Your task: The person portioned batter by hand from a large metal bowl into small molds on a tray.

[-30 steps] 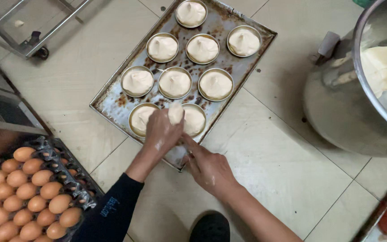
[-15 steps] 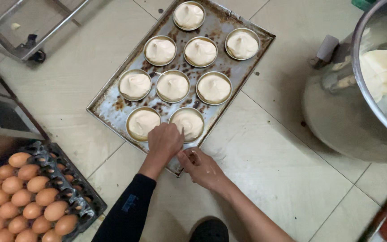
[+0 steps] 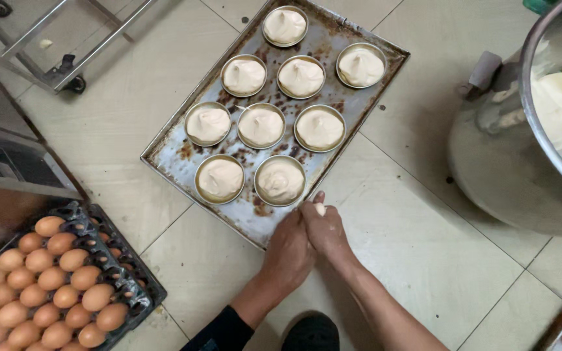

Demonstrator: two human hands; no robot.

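Pale batter fills eight round tins (image 3: 281, 181) on a stained metal baking tray (image 3: 183, 156) laid flat on the tiled floor, so all are reachable. At its near edge the left hand (image 3: 289, 250) and right hand (image 3: 325, 229) are pressed together, fingers curled; whether anything is gripped cannot be told. An egg tray (image 3: 125, 286) is kept nearby, a mixing bowl (image 3: 541, 130) beside.

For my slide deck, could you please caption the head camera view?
Two hands, left hand and right hand, meet at the edge of a baking tray holding batter-filled tins.
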